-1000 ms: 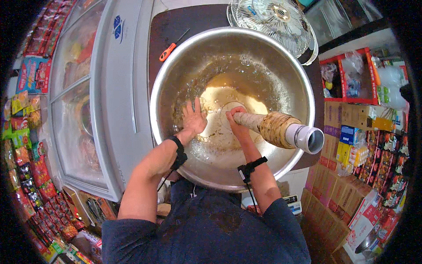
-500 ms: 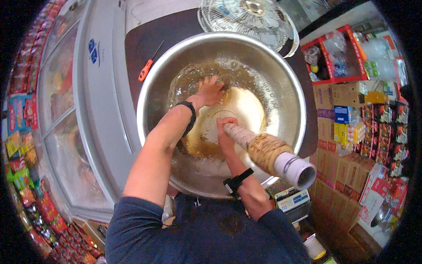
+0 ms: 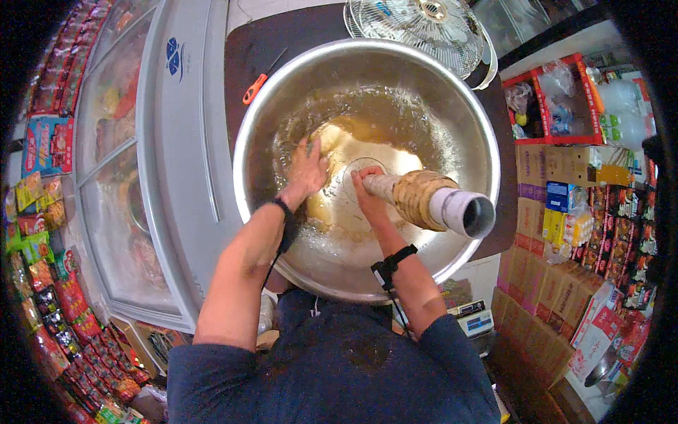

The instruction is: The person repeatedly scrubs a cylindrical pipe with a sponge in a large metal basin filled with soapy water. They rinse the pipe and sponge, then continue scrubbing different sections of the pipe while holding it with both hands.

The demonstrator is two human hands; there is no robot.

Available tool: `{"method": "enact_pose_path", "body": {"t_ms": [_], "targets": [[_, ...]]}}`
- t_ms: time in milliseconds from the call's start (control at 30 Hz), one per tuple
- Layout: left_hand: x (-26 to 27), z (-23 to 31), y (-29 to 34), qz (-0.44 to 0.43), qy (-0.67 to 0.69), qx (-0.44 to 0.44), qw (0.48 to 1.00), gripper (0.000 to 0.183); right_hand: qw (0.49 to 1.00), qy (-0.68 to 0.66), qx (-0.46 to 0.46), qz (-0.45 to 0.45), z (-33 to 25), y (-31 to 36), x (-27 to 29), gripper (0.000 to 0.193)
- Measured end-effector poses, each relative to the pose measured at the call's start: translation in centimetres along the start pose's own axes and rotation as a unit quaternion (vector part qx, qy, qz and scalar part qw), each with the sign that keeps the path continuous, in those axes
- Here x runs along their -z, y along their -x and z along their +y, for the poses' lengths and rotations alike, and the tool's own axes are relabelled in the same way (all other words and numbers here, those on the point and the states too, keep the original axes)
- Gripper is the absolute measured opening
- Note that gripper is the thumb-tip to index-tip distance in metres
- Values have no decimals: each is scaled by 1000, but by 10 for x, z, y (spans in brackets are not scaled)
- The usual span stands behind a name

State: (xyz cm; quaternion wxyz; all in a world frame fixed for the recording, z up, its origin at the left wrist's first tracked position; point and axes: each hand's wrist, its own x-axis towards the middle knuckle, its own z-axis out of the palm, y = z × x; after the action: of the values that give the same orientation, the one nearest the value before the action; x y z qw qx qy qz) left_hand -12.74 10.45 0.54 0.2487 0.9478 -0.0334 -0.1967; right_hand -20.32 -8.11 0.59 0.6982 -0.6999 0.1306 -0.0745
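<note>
A big round metal basin stands in front of me, with brownish, rippling water inside. My right hand is closed around the lower end of a pipe. This white, hollow-ended pipe has tan wrapping around its middle, and slants out over the basin's right rim. Left of it, my left hand is at the water with its fingers stretched and holds nothing that I can see. Bright light and ripples blur what lies under the surface.
An orange-handled screwdriver lies on the dark tabletop. A fan is behind the basin. A chest freezer runs along the left. Cardboard boxes and a red crate line the right, with a scale nearer me.
My left hand has shifted left and a little nearer, away from the basin's middle. My right hand still grips the pipe, which has tilted slightly. The whole view has moved a little.
</note>
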Motion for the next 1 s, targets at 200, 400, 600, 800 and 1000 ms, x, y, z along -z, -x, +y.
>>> {"method": "enact_pose_path", "body": {"t_ms": [200,400,600,800,1000], "targets": [[-17,12,26,-27,-2,129,991,75,998,35,-44,-13,3,-5,5,21],[17,47,-85,-44,-145,-132,980,69,996,18,-85,-21,29,-6,8,21],[4,119,-153,-149,-136,-260,944,61,1000,19,-4,-19,21,-7,10,21],[16,41,-105,-88,-77,-156,981,72,1000,6,-27,-1,28,-6,10,21],[-23,-1,33,85,28,30,996,75,998,65,-2,10,42,-15,9,23]]}}
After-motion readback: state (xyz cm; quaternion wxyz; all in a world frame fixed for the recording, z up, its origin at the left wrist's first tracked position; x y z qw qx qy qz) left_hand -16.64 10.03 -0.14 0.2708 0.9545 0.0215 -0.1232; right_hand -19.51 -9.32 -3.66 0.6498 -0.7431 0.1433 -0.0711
